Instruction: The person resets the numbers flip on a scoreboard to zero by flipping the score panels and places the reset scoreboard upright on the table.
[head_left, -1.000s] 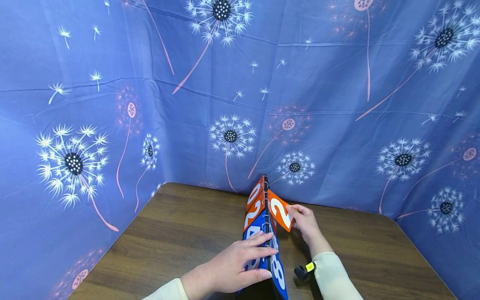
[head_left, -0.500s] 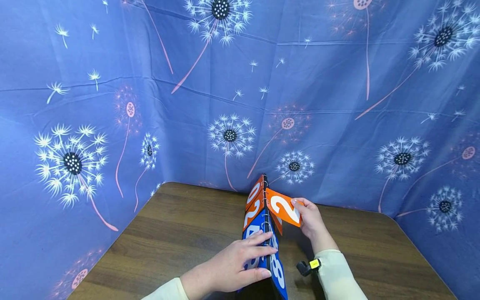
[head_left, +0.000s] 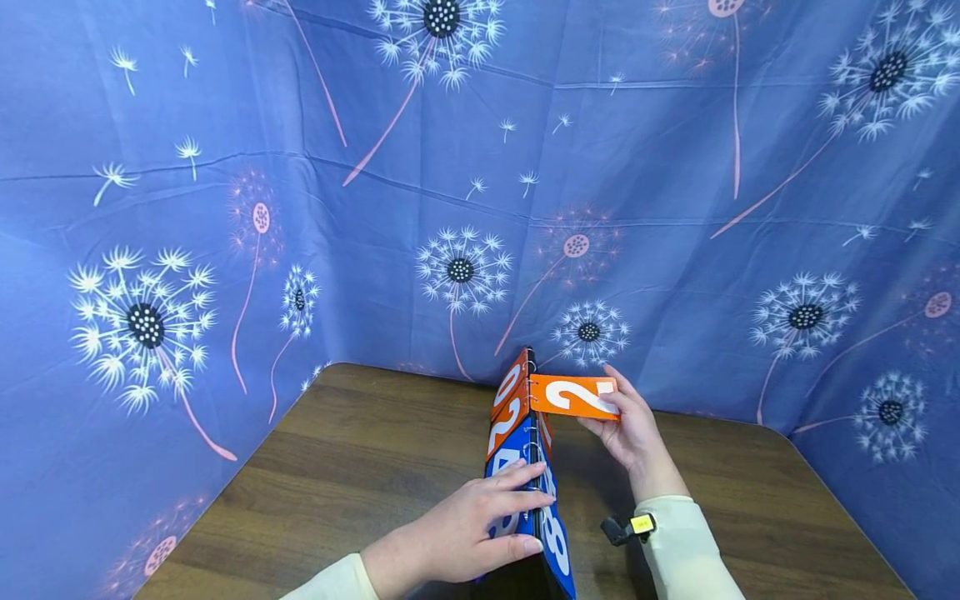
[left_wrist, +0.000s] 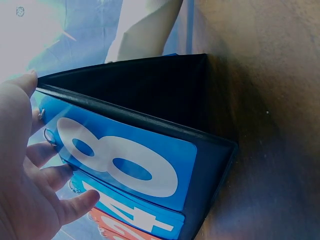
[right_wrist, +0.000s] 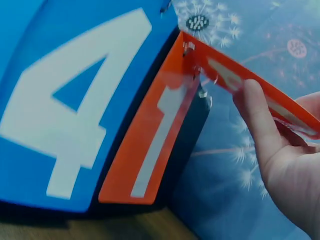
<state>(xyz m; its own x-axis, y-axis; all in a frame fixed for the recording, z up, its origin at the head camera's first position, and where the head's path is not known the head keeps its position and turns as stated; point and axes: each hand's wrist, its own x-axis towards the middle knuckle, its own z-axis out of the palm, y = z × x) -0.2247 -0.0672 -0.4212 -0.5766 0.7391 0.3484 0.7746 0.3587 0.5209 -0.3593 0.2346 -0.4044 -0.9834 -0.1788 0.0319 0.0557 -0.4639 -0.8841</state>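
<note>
A tent-shaped flip scoreboard (head_left: 536, 467) stands on the table, with blue and orange number cards ringed along its black spine. My left hand (head_left: 480, 521) grips the spine near its close end, fingers reaching over the top. In the left wrist view, that hand (left_wrist: 35, 170) is beside a blue card (left_wrist: 130, 155) bearing an 8. My right hand (head_left: 633, 429) pinches the free end of an orange card (head_left: 566, 396) marked 2, held out sideways from the rings. In the right wrist view, an orange card (right_wrist: 150, 145) with a 1 shows below it.
The scoreboard rests on a brown wooden table (head_left: 360, 442). Blue dandelion-print cloth (head_left: 420, 192) hangs behind and at both sides. A small black device with a yellow label (head_left: 630, 527) is worn at the right wrist.
My right hand has lifted the orange 2 card up and outward, from hanging against the right face to roughly level with the spine. My left hand has stayed in place.
</note>
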